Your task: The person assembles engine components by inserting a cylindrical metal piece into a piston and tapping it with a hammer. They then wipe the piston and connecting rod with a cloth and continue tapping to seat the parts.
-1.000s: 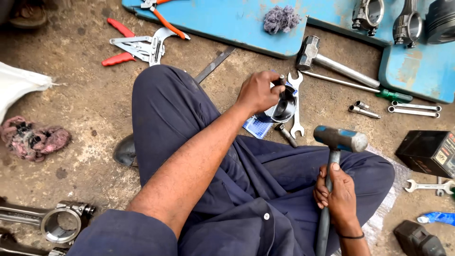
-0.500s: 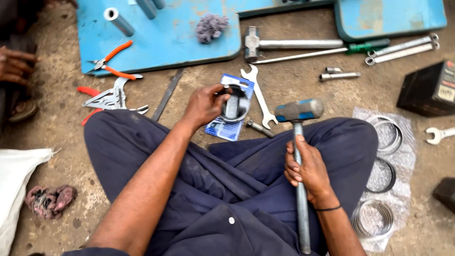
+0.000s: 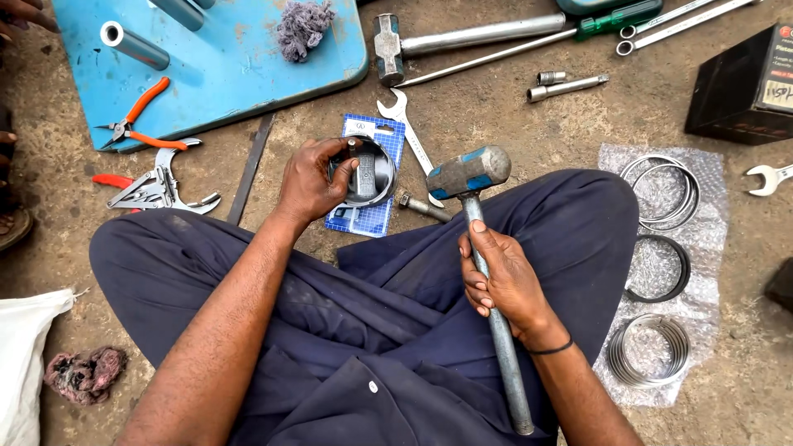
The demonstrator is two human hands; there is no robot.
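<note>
Seated cross-legged on a concrete floor (image 3: 512, 124), in dark blue work clothes. Left hand (image 3: 310, 182) at centre frame, fingers (image 3: 347, 173) wrapped round the rim of a round metal piston (image 3: 370, 172), thumb hooked inside its open hollow; piston resting on a blue card packet (image 3: 372, 216) on the floor just ahead of the knees. Right hand (image 3: 504, 277) lower right of centre, fingers closed firmly on the metal shaft of a hammer (image 3: 479, 239), blue-and-grey head up and hovering just right of the piston, apart from it. Beside the packet, an open-ended spanner (image 3: 406, 132) and a short bolt (image 3: 423, 206). Upper centre, a second, bigger hammer (image 3: 462, 37) lying flat, with a long green-handled screwdriver (image 3: 537, 45) alongside. Upper left, a blue board (image 3: 248, 58) carrying orange-handled pliers (image 3: 136, 120), a metal tube (image 3: 132, 45) and a wad of grey rag (image 3: 301, 25). Just below the board, red-handled pliers (image 3: 153, 186). Right of frame, a sheet of bubble wrap (image 3: 702, 248) with several thin metal rings (image 3: 661, 190) on it, and a black box (image 3: 743, 87) at upper right.
</note>
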